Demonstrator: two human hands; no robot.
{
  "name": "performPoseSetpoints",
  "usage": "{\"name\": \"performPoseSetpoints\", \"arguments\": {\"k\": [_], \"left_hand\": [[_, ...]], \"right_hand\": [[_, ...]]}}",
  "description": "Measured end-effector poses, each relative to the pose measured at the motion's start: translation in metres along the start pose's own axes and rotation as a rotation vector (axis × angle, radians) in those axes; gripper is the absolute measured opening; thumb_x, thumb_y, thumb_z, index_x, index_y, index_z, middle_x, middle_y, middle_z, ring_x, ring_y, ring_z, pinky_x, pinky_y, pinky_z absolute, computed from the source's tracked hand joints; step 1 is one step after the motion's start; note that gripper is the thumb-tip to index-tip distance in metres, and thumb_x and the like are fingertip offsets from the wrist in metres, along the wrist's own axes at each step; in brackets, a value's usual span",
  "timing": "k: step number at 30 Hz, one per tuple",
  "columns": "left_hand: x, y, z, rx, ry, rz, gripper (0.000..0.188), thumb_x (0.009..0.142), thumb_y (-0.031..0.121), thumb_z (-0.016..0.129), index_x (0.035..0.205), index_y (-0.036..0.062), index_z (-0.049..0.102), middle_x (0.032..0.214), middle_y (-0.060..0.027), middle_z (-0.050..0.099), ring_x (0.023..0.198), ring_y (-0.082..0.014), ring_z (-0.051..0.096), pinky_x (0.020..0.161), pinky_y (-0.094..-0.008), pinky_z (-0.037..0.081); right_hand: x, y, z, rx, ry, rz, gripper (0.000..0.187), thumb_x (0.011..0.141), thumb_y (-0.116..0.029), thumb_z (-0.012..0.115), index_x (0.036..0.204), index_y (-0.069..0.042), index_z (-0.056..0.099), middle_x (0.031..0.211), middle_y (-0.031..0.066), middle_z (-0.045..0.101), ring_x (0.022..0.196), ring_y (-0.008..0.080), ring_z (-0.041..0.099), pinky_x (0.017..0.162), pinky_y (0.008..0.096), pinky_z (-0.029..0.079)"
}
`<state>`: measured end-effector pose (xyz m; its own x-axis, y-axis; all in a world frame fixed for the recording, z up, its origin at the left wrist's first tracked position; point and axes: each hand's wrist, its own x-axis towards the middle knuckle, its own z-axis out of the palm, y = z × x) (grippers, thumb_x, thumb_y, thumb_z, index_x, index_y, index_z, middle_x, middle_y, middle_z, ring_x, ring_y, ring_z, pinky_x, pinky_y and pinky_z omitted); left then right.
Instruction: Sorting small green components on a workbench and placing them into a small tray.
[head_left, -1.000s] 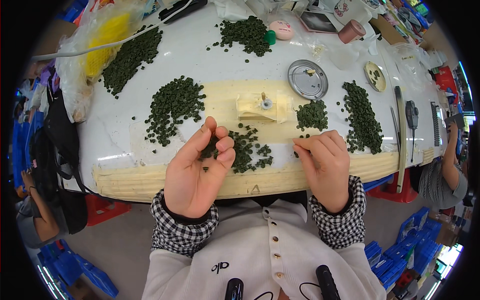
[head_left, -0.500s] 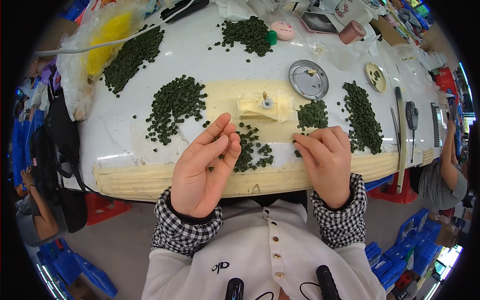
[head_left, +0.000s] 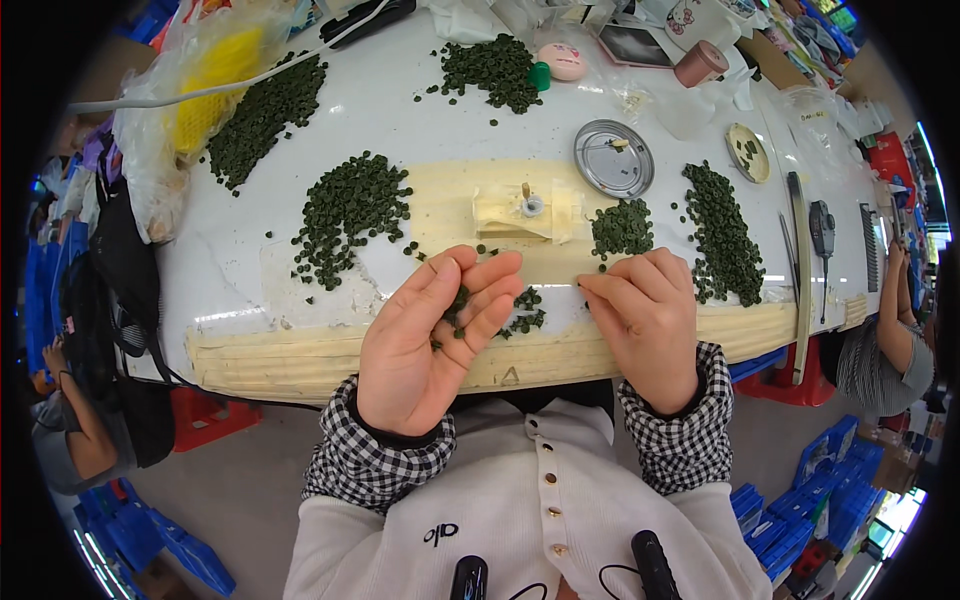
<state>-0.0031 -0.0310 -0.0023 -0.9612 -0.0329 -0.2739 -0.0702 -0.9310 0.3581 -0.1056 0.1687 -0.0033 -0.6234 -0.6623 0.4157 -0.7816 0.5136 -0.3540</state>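
Observation:
My left hand (head_left: 420, 345) is cupped over the near middle of the table, with its thumb and curled fingers facing each other. Several small dark green round pieces (head_left: 455, 308) show inside the curve of its fingers. Beneath and beside them lies a loose scatter of the same pieces (head_left: 525, 312), partly hidden by the hand. My right hand (head_left: 652, 325) is pinched, with a tiny dark piece (head_left: 583, 283) at its thumb and index fingertips. Beyond both hands, a beige tape-wrapped block (head_left: 500, 215) carries a short upright pin and a pale round part. To its right is a small green pile (head_left: 623, 228).
Larger green piles lie at left (head_left: 350, 215), far left (head_left: 265, 120), back (head_left: 490, 72) and right (head_left: 722, 230). A round metal lid (head_left: 612, 175), a shallow cream dish (head_left: 747, 150), tweezers (head_left: 790, 245) and a screwdriver (head_left: 823, 240) lie rightward. Plastic bags (head_left: 150, 150) crowd the left edge.
My left hand has shifted right and slightly down, covering more of the scattered pieces. My right hand stays pinched and has moved slightly left.

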Motion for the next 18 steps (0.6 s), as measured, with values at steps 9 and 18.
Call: {"name": "performPoseSetpoints", "arguments": {"k": [9, 18], "left_hand": [[0.003, -0.008, 0.014, 0.142, 0.113, 0.008, 0.029, 0.1, 0.019, 0.044, 0.116, -0.0023, 0.055, 0.085, -0.001, 0.056, 0.061, -0.0075, 0.038, 0.056, -0.0203, 0.034], [0.002, -0.008, -0.005, -0.005, -0.037, -0.019, 0.025, 0.097, 0.01, 0.048, 0.118, 0.0008, 0.056, 0.098, -0.0068, 0.063, 0.058, -0.003, 0.036, 0.055, -0.0177, 0.034]], "right_hand": [[0.002, 0.0, 0.002, -0.077, 0.001, -0.103, 0.02, 0.065, -0.005, 0.068, 0.084, -0.005, 0.066, 0.077, 0.0019, 0.057, 0.077, 0.0203, 0.053, 0.073, 0.0333, 0.042], [0.004, 0.0, 0.003, 0.116, -0.016, 0.012, 0.015, 0.068, 0.0, 0.069, 0.081, -0.003, 0.06, 0.074, 0.0055, 0.056, 0.072, 0.0229, 0.054, 0.067, 0.0335, 0.044]]}}
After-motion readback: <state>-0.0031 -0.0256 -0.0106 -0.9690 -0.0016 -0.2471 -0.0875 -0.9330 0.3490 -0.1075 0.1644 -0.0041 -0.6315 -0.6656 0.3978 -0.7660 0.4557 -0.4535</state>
